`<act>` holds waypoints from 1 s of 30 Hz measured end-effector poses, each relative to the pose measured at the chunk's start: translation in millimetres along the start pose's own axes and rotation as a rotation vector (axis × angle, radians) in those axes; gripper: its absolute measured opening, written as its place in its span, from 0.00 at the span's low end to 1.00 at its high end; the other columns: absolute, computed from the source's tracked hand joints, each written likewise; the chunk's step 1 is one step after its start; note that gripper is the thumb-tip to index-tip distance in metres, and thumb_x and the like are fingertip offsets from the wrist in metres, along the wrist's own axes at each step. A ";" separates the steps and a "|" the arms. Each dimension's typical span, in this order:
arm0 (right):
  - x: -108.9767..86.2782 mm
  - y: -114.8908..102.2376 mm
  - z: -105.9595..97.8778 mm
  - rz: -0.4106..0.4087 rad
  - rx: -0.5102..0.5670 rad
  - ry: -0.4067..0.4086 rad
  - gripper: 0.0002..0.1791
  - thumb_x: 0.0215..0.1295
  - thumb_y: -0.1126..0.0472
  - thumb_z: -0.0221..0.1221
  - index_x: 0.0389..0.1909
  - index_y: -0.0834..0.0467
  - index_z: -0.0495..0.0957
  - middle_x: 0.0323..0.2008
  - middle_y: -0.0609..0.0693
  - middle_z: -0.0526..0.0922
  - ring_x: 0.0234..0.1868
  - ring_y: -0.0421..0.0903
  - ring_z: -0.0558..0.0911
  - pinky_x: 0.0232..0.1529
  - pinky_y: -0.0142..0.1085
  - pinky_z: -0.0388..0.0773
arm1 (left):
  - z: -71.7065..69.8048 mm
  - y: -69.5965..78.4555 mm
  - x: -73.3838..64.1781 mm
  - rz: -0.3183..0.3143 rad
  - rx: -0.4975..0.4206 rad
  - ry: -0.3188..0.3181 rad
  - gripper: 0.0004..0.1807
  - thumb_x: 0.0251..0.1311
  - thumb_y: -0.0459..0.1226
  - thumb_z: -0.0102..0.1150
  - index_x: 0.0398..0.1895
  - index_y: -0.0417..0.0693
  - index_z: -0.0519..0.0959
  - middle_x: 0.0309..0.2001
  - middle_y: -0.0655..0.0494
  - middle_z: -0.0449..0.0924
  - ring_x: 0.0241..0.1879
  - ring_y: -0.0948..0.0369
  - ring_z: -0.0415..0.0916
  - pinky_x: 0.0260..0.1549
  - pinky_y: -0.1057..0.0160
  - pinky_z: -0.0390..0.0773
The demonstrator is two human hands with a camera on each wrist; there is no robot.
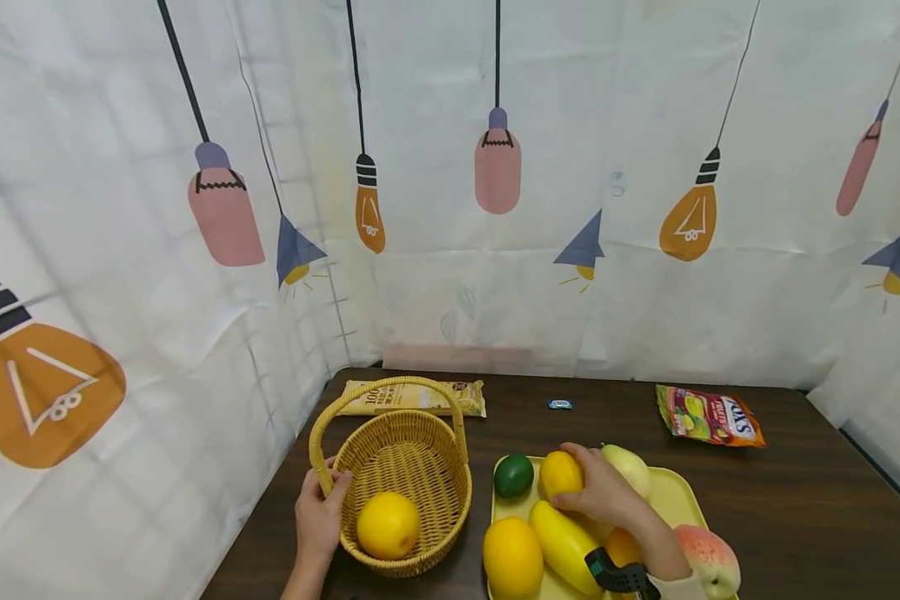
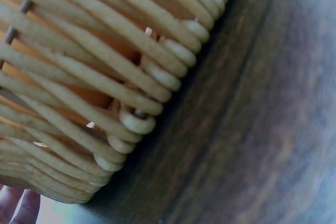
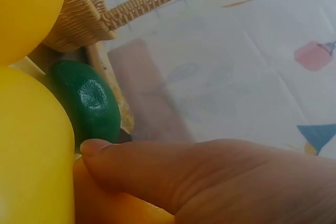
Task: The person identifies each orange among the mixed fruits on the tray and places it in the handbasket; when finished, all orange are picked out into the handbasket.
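Observation:
My left hand (image 1: 319,518) grips the side of a woven basket (image 1: 456,521) at the base of its arched handle. Inside the basket lies a round yellow fruit (image 1: 388,525). My right hand (image 1: 607,493) holds an orange (image 1: 560,473) over the far part of a yellow tray (image 1: 678,487), thumb and fingers on either side of it. Left of that orange sits a dark green fruit (image 1: 513,476), close to my thumb in the right wrist view. Nearer me on the tray are a long yellow fruit (image 1: 562,546) and a big rounded yellow one (image 1: 513,558).
A pear-like pale fruit (image 1: 627,469), a peach (image 1: 708,560) and another orange fruit (image 1: 622,547) are also at the tray. Behind stand a long yellow packet (image 1: 465,398), a tiny blue wrapper (image 1: 559,404) and a colourful snack bag (image 1: 708,417). Printed curtains (image 1: 435,283) border the dark table (image 1: 810,500).

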State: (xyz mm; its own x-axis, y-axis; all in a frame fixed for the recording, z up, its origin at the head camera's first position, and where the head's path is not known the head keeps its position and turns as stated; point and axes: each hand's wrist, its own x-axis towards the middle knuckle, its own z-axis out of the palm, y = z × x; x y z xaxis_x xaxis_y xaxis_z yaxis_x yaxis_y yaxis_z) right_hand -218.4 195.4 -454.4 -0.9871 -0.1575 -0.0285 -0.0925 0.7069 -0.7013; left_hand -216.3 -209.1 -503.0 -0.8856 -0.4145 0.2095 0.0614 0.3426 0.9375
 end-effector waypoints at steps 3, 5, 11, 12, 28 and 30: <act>0.2 -0.7 0.5 0.001 0.019 -0.005 0.46 0.45 0.58 0.76 0.66 0.63 0.65 0.51 0.58 0.76 0.40 0.49 0.76 0.43 0.49 0.76 | -0.8 0.7 -0.5 -0.001 -0.014 -0.005 0.14 0.67 0.41 0.58 0.35 0.36 0.76 0.60 0.42 0.71 0.59 0.44 0.68 0.48 0.52 0.63; 0.2 -1.9 0.2 0.005 0.025 -0.004 0.46 0.45 0.59 0.76 0.66 0.64 0.65 0.50 0.56 0.78 0.39 0.49 0.76 0.43 0.48 0.76 | -0.8 0.9 -0.7 -0.008 -0.015 -0.001 0.14 0.67 0.41 0.59 0.36 0.36 0.76 0.60 0.43 0.72 0.59 0.45 0.69 0.47 0.56 0.63; -0.3 -4.5 -0.2 0.065 0.011 0.018 0.47 0.44 0.57 0.75 0.66 0.62 0.64 0.46 0.54 0.80 0.36 0.48 0.76 0.41 0.46 0.76 | 0.0 -1.3 0.0 -0.007 -0.013 0.006 0.14 0.67 0.42 0.59 0.37 0.37 0.77 0.60 0.45 0.73 0.59 0.47 0.70 0.45 0.63 0.63; -0.6 -4.7 -0.4 0.077 0.011 0.024 0.48 0.44 0.56 0.75 0.67 0.62 0.64 0.46 0.54 0.80 0.36 0.48 0.76 0.41 0.46 0.76 | 0.0 -1.3 0.1 -0.005 -0.013 0.006 0.14 0.67 0.41 0.59 0.37 0.37 0.77 0.60 0.45 0.73 0.58 0.47 0.70 0.45 0.63 0.63; -2.5 -12.7 -8.7 0.050 0.056 0.097 0.47 0.50 0.53 0.72 0.70 0.59 0.61 0.52 0.57 0.78 0.39 0.48 0.77 0.41 0.43 0.76 | 0.0 -2.1 0.2 0.014 -0.008 -0.001 0.13 0.67 0.41 0.59 0.36 0.37 0.77 0.60 0.45 0.72 0.59 0.47 0.70 0.45 0.59 0.63; -3.9 -16.0 -10.7 0.042 0.066 0.102 0.47 0.51 0.52 0.71 0.70 0.59 0.61 0.52 0.57 0.78 0.38 0.48 0.77 0.40 0.41 0.76 | -0.2 -2.6 0.4 0.019 -0.012 -0.002 0.13 0.67 0.40 0.59 0.36 0.37 0.77 0.60 0.45 0.72 0.59 0.46 0.69 0.46 0.57 0.62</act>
State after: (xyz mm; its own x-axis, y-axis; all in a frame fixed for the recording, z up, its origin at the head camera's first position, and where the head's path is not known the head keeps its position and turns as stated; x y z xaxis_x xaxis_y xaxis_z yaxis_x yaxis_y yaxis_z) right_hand -214.4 192.1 -435.5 -0.9984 -0.0558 0.0114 -0.0456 0.6643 -0.7461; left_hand -216.7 -210.3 -505.3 -0.8850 -0.4068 0.2265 0.0836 0.3398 0.9368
